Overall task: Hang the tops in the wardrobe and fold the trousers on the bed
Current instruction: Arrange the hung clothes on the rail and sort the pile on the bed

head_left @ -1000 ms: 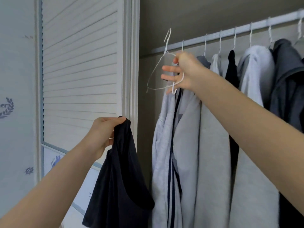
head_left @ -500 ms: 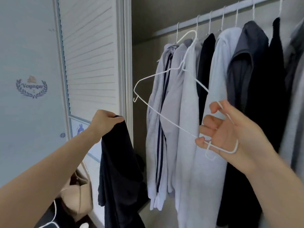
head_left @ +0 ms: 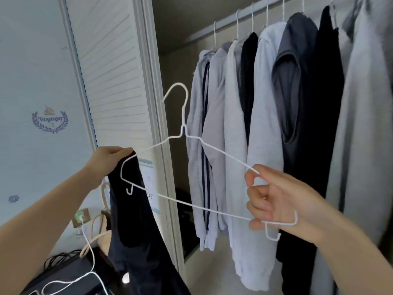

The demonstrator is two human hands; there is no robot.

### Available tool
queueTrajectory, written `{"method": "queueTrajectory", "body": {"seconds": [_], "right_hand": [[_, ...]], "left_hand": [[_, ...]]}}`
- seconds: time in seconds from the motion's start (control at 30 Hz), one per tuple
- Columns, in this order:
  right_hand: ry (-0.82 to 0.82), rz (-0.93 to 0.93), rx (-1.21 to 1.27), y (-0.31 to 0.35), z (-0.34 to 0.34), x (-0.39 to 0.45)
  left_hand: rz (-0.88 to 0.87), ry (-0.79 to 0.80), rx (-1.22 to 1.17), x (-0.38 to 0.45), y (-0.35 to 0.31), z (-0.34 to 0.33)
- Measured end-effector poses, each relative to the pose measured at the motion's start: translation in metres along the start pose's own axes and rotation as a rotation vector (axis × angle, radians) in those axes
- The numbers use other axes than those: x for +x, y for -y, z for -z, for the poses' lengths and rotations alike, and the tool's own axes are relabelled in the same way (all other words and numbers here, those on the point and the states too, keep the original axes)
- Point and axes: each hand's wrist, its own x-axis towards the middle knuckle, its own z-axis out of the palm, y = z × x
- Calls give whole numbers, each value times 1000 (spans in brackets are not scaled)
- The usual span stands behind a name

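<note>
Right hand [head_left: 274, 201] grips the white wire hanger [head_left: 187, 165] by its right end, left hand [head_left: 106, 162] pinches the dark top [head_left: 136, 220] at its left tip: flimsy wire may twist or snag, and fabric may slip off.

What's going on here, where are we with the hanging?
A person stands at the open wardrobe. The right hand grips one end of an empty white wire hanger; the left hand holds up a dark navy top by its upper edge. The hanger's other end overlaps the top, which is not on it yet. Grey and black garments already hang on the rail.
</note>
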Motion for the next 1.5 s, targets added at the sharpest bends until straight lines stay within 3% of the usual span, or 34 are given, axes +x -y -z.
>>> {"method": "queueTrajectory", "body": {"seconds": [0.13, 0.23, 0.37, 0.43, 0.5, 0.57, 0.7, 0.8, 0.9, 1.03, 1.1, 1.17, 1.23, 1.3, 1.37, 1.5], "right_hand": [[-41, 32, -86, -28, -28, 27], [-3, 41, -130, -51, -44, 47], [45, 124, 9, -68, -42, 57], [67, 192, 104, -74, -38, 57], [117, 231, 169, -74, -37, 56], [174, 231, 225, -74, -41, 58], [335, 174, 370, -74, -52, 62], [325, 91, 482, -82, -65, 76], [202, 28, 216, -96, -71, 89], [34, -129, -576, -118, -69, 105], [40, -302, -831, -138, -60, 107], [160, -382, -1056, -150, -53, 91], [204, -284, -1296, -155, -45, 74], [63, -85, -1469, -152, -36, 67], [-101, 49, -1452, -140, -27, 69], [-257, 259, -1352, -113, -8, 72]], "left_hand": [[-158, 162, 116, -14, -17, -12], [-280, 240, 54, -32, -34, -20], [-352, 310, -167, -43, -52, -6], [-509, 336, -35, -45, -55, 4], [-818, 156, 370, -46, -59, 8], [-976, -6, 510, -48, -62, 8], [-753, 240, 108, -54, -63, 3], [-784, 312, 6, -60, -62, -11], [-798, 348, -47, -63, -61, -24], [-756, 320, -82, -55, -49, -21], [-719, 276, -127, -48, -43, -16], [-662, 205, -179, -39, -37, -9], [-631, 142, -127, -29, -29, -1], [-606, 77, 0, -19, -15, 7], [-572, 20, 134, -11, 0, 15], [-572, -4, 271, -10, 22, 18]]}}
